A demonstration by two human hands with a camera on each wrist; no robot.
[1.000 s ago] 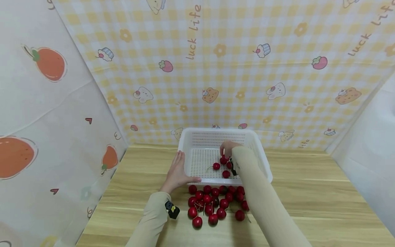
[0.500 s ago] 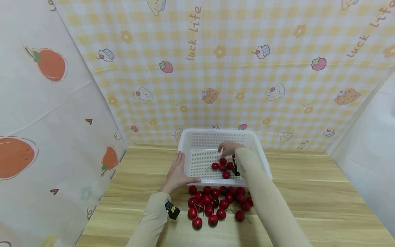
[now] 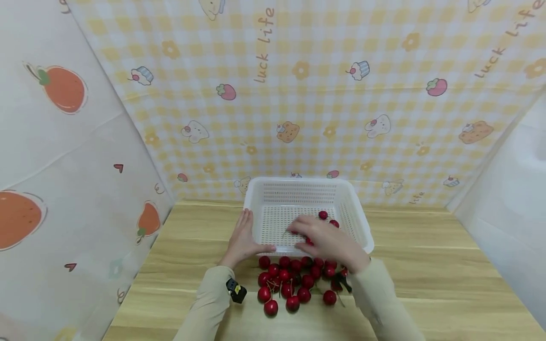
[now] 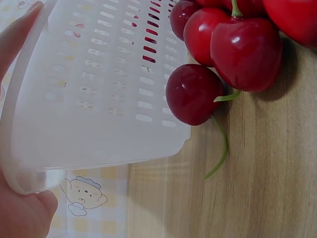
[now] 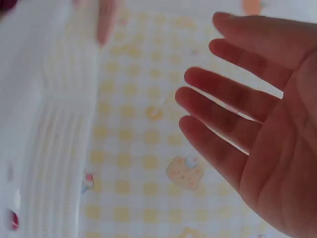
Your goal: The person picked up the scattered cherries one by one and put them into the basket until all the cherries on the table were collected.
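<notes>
A white perforated plastic basket (image 3: 351,208) stands on the table with several red cherries (image 3: 323,214) inside. My left hand (image 3: 242,244) holds its near left corner, thumb along the near rim and fingers at the left side. My right hand (image 3: 326,239) is above the basket's near right part and hides some of the cherries there. In the right wrist view its fingers (image 5: 223,87) are extended and spread with nothing between them. A pile of loose cherries (image 3: 292,303), some with green stems, lies just in front of the basket.
The wooden table (image 3: 204,222) carries everything. Behind it hangs a yellow checked cloth (image 3: 315,109), close to the basket's back rim. A white printed cloth (image 3: 98,156) closes off the left side.
My right hand has drawn back from the basket's far part toward its near rim, and its fingers have spread. More cherries showed in the basket half a second ago. The left hand stays in place.
</notes>
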